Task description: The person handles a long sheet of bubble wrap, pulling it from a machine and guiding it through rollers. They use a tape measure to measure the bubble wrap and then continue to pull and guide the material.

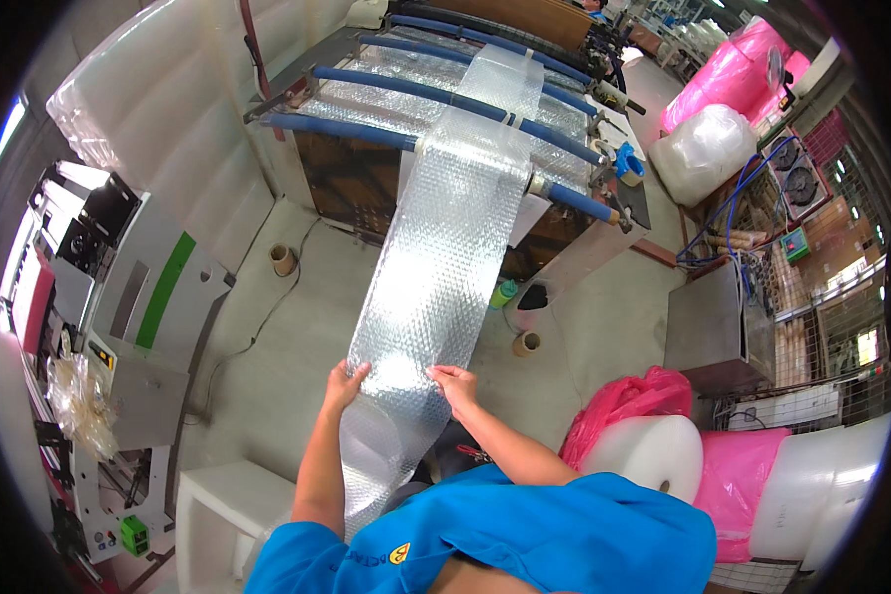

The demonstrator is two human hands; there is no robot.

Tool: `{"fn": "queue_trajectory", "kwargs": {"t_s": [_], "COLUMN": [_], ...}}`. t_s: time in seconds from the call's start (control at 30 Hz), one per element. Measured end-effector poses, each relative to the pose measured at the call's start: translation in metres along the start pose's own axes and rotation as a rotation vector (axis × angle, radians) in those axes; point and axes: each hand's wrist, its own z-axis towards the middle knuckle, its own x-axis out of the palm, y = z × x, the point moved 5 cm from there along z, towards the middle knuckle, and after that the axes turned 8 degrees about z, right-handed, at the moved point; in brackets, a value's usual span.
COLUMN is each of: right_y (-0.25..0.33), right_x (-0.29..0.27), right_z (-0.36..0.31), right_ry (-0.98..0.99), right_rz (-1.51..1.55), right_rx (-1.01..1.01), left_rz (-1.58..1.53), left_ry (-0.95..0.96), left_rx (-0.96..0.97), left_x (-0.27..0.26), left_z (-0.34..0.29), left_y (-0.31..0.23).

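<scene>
A long strip of silvery bubble wrap runs from the blue rollers down toward me and hangs past my hands to the lower edge. My left hand is closed on its left edge, thumb on top. On the strip's right side, my right hand pinches the film between thumb and fingers. Between the hands the strip lies fairly flat and shines brightly. At its far end it passes over blue roller bars on a machine frame, where wider bubble film is also stretched.
Cardboard tubes stand on the floor near a cable. A grey-white machine is at left. White foam rolls and pink film lie at right, below a metal cabinet. A blue tape dispenser sits on the machine's right end.
</scene>
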Motion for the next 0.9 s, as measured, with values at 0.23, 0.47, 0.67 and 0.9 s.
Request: {"fn": "queue_trajectory", "kwargs": {"t_s": [0.23,0.47,0.67,0.9], "right_y": [-0.009,0.060,0.111,0.198], "right_x": [-0.014,-0.007,-0.003,0.007], "right_z": [0.039,0.102,0.147,0.136], "right_ry": [-0.070,-0.082,-0.053,0.053], "right_rz": [-0.065,-0.074,-0.042,-0.060], "right_rx": [-0.098,-0.195,-0.277,-0.325], "left_rz": [0.114,0.065,0.093,0.089], "left_ry": [0.079,-0.018,0.003,-0.071], "left_rx": [-0.104,0.041,0.005,0.090], "left_x": [0.022,0.048,0.061,0.046], "left_z": [0.029,0.104,0.159,0.177], "left_y": [0.006,-0.044,-0.093,-0.176]}}
